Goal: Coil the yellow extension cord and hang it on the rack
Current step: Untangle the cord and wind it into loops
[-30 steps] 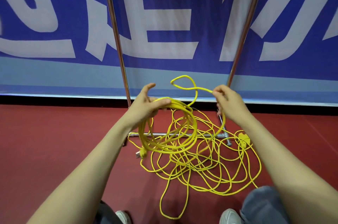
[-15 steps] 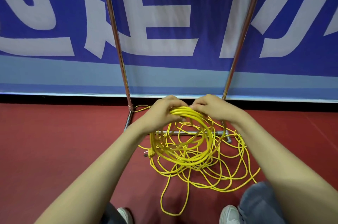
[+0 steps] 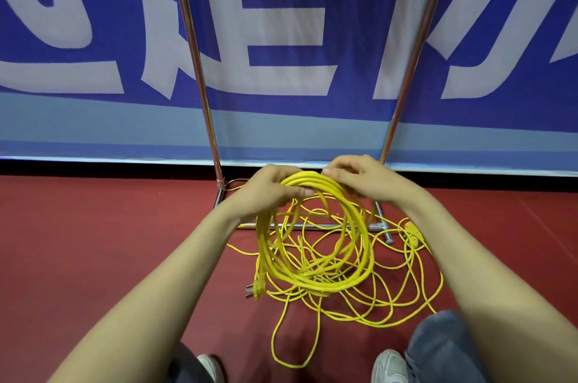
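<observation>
A yellow extension cord (image 3: 362,260) hangs in several gathered loops from my left hand (image 3: 272,188), which grips the top of the bundle. My right hand (image 3: 359,176) pinches the cord at the top of the loops, right beside the left. The plug end (image 3: 259,287) dangles at the bundle's lower left. The rest of the cord lies tangled on the red floor below, with its yellow socket block (image 3: 413,234) at the right. The chrome rack (image 3: 200,76) stands just behind, its two uprights rising out of view and its base bar (image 3: 380,226) on the floor.
A blue and white banner (image 3: 281,38) covers the wall behind the rack. My knees in grey jeans (image 3: 438,348) and white shoes (image 3: 387,364) are at the bottom edge. Loose cord loops spread across the red floor (image 3: 93,242) in front of them.
My right hand brought a fresh loop of cord leftward and laid it onto the bundle in my left hand. Both hands now meet at the top of the coil, slightly lower than before.
</observation>
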`<state>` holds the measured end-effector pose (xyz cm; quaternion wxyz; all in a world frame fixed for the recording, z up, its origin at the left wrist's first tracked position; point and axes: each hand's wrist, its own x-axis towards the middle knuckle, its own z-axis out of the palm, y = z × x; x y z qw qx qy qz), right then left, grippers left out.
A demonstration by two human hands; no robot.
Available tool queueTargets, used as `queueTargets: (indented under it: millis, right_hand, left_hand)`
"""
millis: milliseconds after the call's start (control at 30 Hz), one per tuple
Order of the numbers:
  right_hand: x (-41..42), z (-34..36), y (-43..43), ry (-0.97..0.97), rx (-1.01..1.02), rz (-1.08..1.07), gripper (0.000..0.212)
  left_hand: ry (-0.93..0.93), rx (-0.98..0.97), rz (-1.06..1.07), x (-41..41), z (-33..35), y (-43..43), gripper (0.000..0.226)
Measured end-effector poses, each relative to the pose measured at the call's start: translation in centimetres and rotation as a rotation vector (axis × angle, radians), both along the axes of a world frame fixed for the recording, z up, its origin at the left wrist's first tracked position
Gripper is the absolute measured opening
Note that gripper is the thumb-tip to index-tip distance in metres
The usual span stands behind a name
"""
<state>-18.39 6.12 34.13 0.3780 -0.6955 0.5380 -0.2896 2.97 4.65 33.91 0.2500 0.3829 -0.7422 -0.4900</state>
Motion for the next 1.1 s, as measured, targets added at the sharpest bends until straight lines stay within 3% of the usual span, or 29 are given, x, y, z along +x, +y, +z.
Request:
queueTargets:
  millis: [133, 300, 367, 500, 567, 667, 767, 900, 967, 1100]
  right_hand:
    - [-0.5, 0.1, -0.1, -0.185, 0.192, 0.009, 0.078]
    - [-0.7, -1.1, 0.7, -0.445, 0.349, 0.232, 0.07]
    - [-0.5, -1.2, 0.8, -0.393, 0.329, 0.26, 0.07]
    - [-1.6, -1.0, 0.2, -0.06, 0.09, 0.061, 0.057]
    - [-2.2, -1.5, -0.2, 0.03, 0.108, 0.005, 0.069]
    - [-2.0, -2.4, -0.4, 0.014, 0.191, -0.008, 0.07]
    - [-2.0, -2.4, 0.2, -0.158, 0.202, 0.048, 0.042]
    - [-2.1, -3.4, 0.5, -0.197, 0.191, 0.019, 0.035]
    - [-1.8, -3.6, 0.5, -0.223, 0.189, -0.041, 0.036]
    - [-1.9, -3.5, 0.0, -0.158, 0.166, -0.089, 0.048]
  left_hand:
    - [0.179, 0.176, -0.012, 0.0, 0.4, 0.1, 0.011]
    - [0.264, 0.235, 0.013, 0.5, 0.7, -0.5, 0.007]
    - [0.225, 0.212, 0.051, 0.6, 0.5, -0.7, 0.007]
    - [0.078, 0.113, 0.11, 1.0, 0.3, -0.9, 0.013]
    - [0.005, 0.028, 0.104, 1.0, 0.4, -0.9, 0.013]
    - [-0.103, -0.139, 0.111, 1.0, 0.6, -0.7, 0.004]
    - [-0.029, -0.125, 0.164, 1.8, 0.5, -1.0, 0.005]
    - [0.015, -0.153, 0.113, 2.6, 0.7, -1.1, 0.016]
    - [-0.053, -0.288, 0.101, 2.7, 0.5, -1.1, 0.028]
    - [-0.267, -0.663, 0.093, 2.2, -0.3, -0.9, 0.028]
